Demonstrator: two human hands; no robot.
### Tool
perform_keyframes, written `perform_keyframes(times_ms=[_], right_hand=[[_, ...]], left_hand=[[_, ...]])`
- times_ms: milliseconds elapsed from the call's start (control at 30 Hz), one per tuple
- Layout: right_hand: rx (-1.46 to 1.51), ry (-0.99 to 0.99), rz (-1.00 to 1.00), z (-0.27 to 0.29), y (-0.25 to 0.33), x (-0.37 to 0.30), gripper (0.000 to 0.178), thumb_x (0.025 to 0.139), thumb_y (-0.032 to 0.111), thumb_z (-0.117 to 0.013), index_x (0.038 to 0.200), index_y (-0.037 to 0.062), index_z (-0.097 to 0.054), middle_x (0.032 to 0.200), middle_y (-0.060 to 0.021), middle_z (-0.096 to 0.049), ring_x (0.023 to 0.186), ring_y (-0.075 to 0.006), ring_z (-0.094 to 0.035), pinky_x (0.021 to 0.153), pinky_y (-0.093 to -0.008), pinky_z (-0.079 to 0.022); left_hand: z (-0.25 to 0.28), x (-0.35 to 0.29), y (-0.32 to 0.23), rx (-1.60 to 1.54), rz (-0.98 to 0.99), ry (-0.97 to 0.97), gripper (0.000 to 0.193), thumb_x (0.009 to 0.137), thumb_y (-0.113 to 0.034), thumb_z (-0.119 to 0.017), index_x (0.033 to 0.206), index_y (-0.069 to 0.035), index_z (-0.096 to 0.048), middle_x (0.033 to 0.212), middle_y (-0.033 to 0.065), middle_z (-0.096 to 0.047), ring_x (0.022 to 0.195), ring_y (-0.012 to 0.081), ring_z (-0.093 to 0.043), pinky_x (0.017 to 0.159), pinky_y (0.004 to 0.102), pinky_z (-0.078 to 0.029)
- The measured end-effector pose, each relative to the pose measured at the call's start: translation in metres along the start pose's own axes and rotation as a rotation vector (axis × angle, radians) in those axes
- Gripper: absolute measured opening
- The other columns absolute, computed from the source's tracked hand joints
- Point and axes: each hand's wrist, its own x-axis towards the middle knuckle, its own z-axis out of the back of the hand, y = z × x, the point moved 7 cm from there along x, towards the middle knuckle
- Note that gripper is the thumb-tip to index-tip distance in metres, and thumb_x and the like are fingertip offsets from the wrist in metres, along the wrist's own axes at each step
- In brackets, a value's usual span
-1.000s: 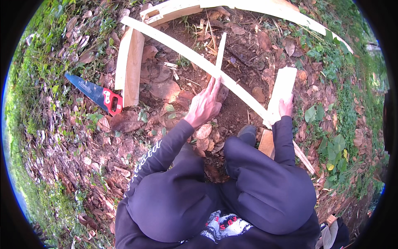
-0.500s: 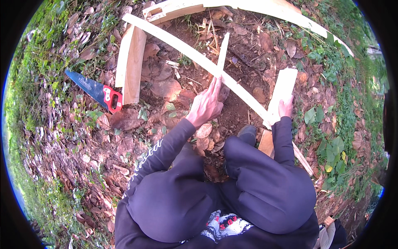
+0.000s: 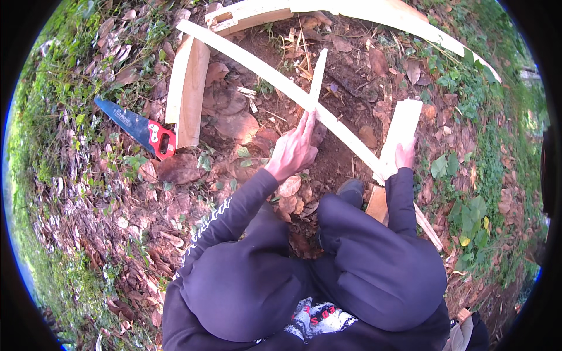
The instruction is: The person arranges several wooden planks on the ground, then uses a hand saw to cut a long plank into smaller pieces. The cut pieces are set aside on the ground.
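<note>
My left hand point(image 3: 294, 149) reaches forward with its index and middle fingers stretched out. Their tips touch a long, pale, slightly curved wooden strip point(image 3: 257, 67), and the thumb stays apart, lower down. A thin pointed pale piece point(image 3: 319, 75) meets the strip right at those fingertips; how they are joined, if at all, cannot be seen. My right hand point(image 3: 404, 153) grips a short, flat, pale board point(image 3: 404, 120) by its side. The strip's near end meets the lower end of this board.
A handsaw point(image 3: 136, 127) with a red handle lies on leaf litter at the left, beside a thick wooden block point(image 3: 191, 96). Long curved planks point(image 3: 363, 7) lie across the far side. Another wood block point(image 3: 377, 203) sits by my shoe point(image 3: 350, 192). Green plants point(image 3: 470, 216) grow at right.
The whole view has shifted slightly. Both hands, the strip and the board keep the same places relative to each other.
</note>
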Motion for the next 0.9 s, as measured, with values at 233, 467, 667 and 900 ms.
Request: perform_keyframes(times_ms=[233,467,667,900], right_hand=[[-0.002,0.067,-0.049,0.035,0.024,-0.020,0.068,0.088,0.012,-0.052,0.149,-0.0066,-0.029,0.138,-0.0383,-0.049,0.130,-0.0475,-0.050,0.111,-0.0486,-0.039],[0.102,0.119,-0.108,0.032,0.049,-0.027,0.071,0.090,0.013,-0.050,0.153,-0.0051,-0.023,0.140,-0.0369,-0.049,0.130,-0.0474,-0.050,0.110,-0.0489,-0.039],[0.025,-0.003,-0.055,0.039,0.030,0.000,0.069,0.092,0.015,-0.048,0.154,-0.0026,-0.023,0.143,-0.0356,-0.046,0.132,-0.0465,-0.048,0.111,-0.0495,-0.038],[-0.030,-0.010,-0.020,0.046,0.033,-0.024,0.069,0.093,0.017,-0.050,0.153,-0.0062,-0.024,0.146,-0.0367,-0.042,0.134,-0.0479,-0.046,0.113,-0.0493,-0.037]], left_hand=[[0.039,-0.006,-0.023,0.064,-0.051,-0.038,0.094,0.073,-0.020,-0.065,0.154,0.008,-0.026,0.150,0.0308,-0.042,0.086,0.0337,-0.070,0.075,0.0393,-0.058],[0.059,-0.010,-0.019,0.059,0.012,0.072,0.096,0.074,-0.012,-0.064,0.155,0.010,-0.018,0.153,0.0327,-0.038,0.104,0.0367,-0.069,0.082,0.0385,-0.059],[0.070,0.008,-0.027,0.067,-0.021,0.070,0.096,0.075,-0.016,-0.066,0.155,0.010,-0.018,0.154,0.0321,-0.036,0.098,0.0372,-0.070,0.078,0.0393,-0.059],[0.067,-0.014,-0.030,0.053,-0.036,0.063,0.097,0.078,-0.021,-0.068,0.155,0.010,-0.019,0.156,0.0316,-0.033,0.097,0.0361,-0.070,0.075,0.0387,-0.059]])
